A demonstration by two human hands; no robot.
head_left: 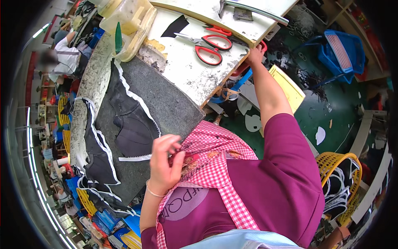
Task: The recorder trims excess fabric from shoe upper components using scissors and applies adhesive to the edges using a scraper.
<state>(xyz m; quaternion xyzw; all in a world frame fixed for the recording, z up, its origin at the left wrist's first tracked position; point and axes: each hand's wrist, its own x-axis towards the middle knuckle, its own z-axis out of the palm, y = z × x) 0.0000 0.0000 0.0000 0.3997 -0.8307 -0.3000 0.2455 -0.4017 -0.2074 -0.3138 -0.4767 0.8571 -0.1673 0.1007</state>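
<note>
My left hand (pixel 163 164) hovers in front of my apron, by the near edge of a dark grey board. Its fingers are loosely bent, the thumb stands apart, and nothing shows between them. On the board (pixel 174 93) lies a black bra piece (pixel 134 133) with white-edged trim. Another black piece with white trim (pixel 99 159) hangs over the board's left side. My right arm stretches to the table's right edge, where my right hand (pixel 256 57) has its fingers curled at a red loop-shaped handle (pixel 263 45). The rest of that item is mostly hidden.
Red-handled scissors (pixel 209 47) and a black fabric scrap (pixel 174 26) lie on the white table. A cloudy plastic container (pixel 128 20) stands at the back left. Right are a blue stool (pixel 342 54) and a yellow basket (pixel 338 166). A person (pixel 66 58) sits far left.
</note>
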